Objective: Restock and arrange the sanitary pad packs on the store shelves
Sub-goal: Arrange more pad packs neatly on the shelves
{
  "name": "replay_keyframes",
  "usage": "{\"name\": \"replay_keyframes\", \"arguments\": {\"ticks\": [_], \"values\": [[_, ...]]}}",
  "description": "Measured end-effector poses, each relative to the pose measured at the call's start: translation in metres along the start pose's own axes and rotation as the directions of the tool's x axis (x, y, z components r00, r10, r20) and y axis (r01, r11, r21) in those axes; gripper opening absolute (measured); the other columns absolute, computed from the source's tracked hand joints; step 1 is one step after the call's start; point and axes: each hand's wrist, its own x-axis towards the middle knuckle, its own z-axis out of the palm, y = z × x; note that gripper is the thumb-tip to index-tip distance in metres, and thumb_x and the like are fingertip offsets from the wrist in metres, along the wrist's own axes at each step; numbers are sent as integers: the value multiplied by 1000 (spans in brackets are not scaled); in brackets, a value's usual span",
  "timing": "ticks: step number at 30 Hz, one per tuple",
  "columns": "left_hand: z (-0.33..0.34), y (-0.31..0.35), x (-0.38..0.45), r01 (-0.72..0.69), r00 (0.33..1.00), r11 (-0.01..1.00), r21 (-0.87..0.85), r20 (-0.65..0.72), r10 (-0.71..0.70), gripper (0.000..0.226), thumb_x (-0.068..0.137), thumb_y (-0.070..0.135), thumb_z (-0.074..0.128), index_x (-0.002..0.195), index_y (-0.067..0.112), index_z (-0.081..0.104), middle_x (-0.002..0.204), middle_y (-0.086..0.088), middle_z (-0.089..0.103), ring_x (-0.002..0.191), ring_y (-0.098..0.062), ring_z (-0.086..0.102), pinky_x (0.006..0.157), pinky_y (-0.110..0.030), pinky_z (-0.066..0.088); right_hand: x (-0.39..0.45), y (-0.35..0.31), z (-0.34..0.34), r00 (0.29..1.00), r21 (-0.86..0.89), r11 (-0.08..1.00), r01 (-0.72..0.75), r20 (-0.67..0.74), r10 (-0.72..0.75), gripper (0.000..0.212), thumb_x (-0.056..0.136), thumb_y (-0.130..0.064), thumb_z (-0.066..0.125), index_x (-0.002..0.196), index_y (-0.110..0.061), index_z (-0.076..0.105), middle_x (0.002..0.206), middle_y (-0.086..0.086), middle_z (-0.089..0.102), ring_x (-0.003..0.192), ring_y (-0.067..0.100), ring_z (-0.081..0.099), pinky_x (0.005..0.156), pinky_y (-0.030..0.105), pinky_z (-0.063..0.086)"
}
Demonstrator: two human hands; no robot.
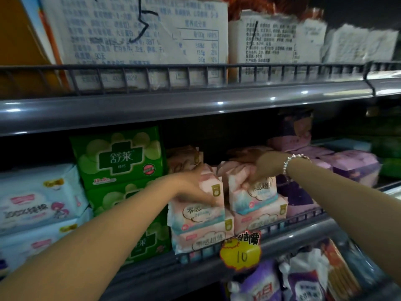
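Pink soft plastic pad pack (213,187) gripped by left hand (191,185) atop left stack; pink-and-white upright pad pack (253,196) pinched by right hand (265,167), at three o'clock alongside. Both on grey metal shelf (293,233); green boxes (119,155) at nine o'clock.

Setting: retail shop aisle. Grey metal shelves (195,109) with wire front rails, stocked with packaged goods: green packs (121,157) centre left, pink packs (201,216) centre. Yellow starburst price tag (240,253) marked "10", lower centre.
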Motion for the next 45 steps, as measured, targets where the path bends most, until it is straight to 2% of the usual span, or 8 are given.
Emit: {"name": "replay_keyframes", "arguments": {"ticks": [4, 8, 16, 25, 33, 36, 40, 45], "values": [[18, 8, -16, 4, 970, 959, 284, -236, 65, 112, 73, 75, 59, 154, 28, -2, 161, -6, -13, 148, -29, -8, 119, -43, 2, -18, -13, 25, 975, -2, 1000, 3, -221, -4, 112, 53, -91, 46, 149, -44, 12, 160, -11, 9, 147, 23, 9, 116, 45, 12], [32, 8, -14, 13, 965, 966, 257, -258, 56, 120, 65, 58, 78, 153, 29, 2, 159, -4, 21, 141, -27, 30, 110, -42, 36, -22, -20, 41, 959, -69, 997, 17, -280, -36, 103, 68, -64, 70, 148, -46, 7, 160, -10, 11, 146, 19, 15, 113, 46, 21], [34, 9, 3, -39, 951, 997, 68, -304, 58, 121, 64, 53, 82, 154, 27, 5, 149, -5, 41, 126, -25, 48, 85, -31, 43, -2, -30, 45, 934, 84, 989, 119, -349, -83, 96, 67, -57, 76, 144, -51, 21, 154, -9, 28, 142, 16, 21, 106, 48, 27], [18, 5, -5, -89, 976, 994, 63, -192, 100, 95, 79, 68, 59, 153, 27, 15, 148, -1, 43, 127, -22, 48, 93, -27, 43, -18, -19, 41, 969, -78, 996, 32, -241, -51, 118, 63, -60, 76, 151, -39, 1, 161, -7, -3, 147, 24, 0, 118, 49, 10], [3, 14, 8, -80, 971, 980, -182, -236, 35, 63, 99, 56, 25, 149, 19, 32, 155, -4, 30, 143, -21, 29, 114, -30, 24, -19, -23, 35, 937, -57, 996, 72, -338, -87, 101, 67, -51, 78, 147, -28, 23, 157, -4, 21, 144, 22, 16, 114, 38, 22], [1, 9, 23, -9, 952, 994, -113, -304, -26, 63, 101, 51, 22, 154, 17, 14, 161, -2, 10, 148, -19, 11, 120, -34, 9, -14, -21, 30, 927, 29, 991, 131, -357, -112, 90, 69, -65, 67, 145, -34, 31, 158, -9, 19, 145, 21, 13, 117, 40, 18], [-2, 1, 50, 53, 910, 963, -263, -385, -155, 50, 104, 35, 29, 152, 21, 22, 156, -4, 28, 141, -22, 30, 109, -30, 26, 5, -32, 21, 853, 301, 944, 134, -520, 45, 42, 94, -54, 44, 129, -35, 55, 144, -8, 46, 136, 17, 30, 109, 31, 20], [-15, -2, 85, 114, 896, 835, -538, -307, -320, 39, 104, 25, 36, 141, 17, 44, 140, -9, 49, 123, -26, 49, 93, -24, 35, 28, -31, 28, 883, 312, 947, -75, -421, 208, 45, 100, -52, 23, 124, -33, 57, 130, 1, 59, 125, 24, 46, 102, 36, 32]]}}
